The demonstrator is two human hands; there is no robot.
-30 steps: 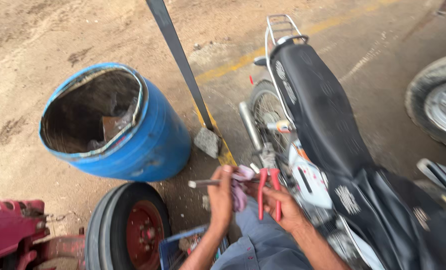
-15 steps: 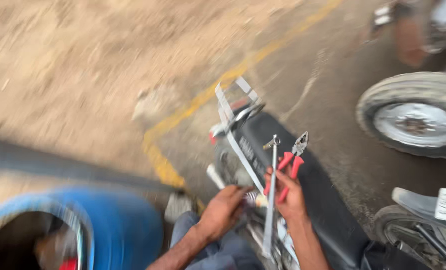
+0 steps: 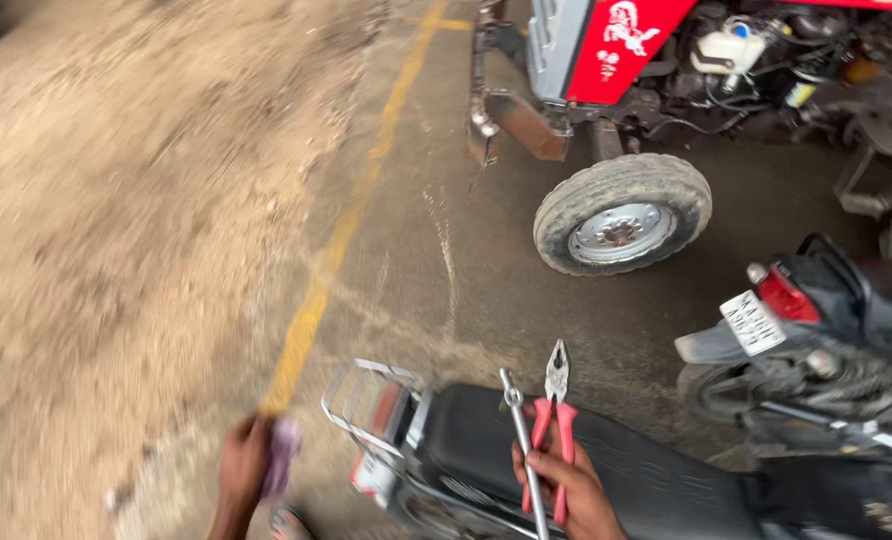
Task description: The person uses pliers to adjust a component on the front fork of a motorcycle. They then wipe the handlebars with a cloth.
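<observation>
My right hand (image 3: 571, 492) grips a pair of red-handled pliers (image 3: 556, 410) and a long metal rod tool (image 3: 522, 440), both pointing up, above the black seat (image 3: 666, 475) of a motorcycle. My left hand (image 3: 246, 462) is down at the lower left, closed on a crumpled purple cloth (image 3: 284, 450), beside the motorcycle's chrome rear rack (image 3: 366, 400). The left hand is blurred.
A red tractor (image 3: 626, 40) with a small front wheel (image 3: 621, 212) stands ahead at the top right. A second motorcycle's tail (image 3: 816, 310) is at the right. A yellow painted line (image 3: 341, 235) separates concrete from dirt ground (image 3: 116, 250) on the left.
The view swung up and away from the blue barrel toward the tractor. My left hand dropped from the tools to the lower left with the cloth; my right hand keeps the pliers and rod.
</observation>
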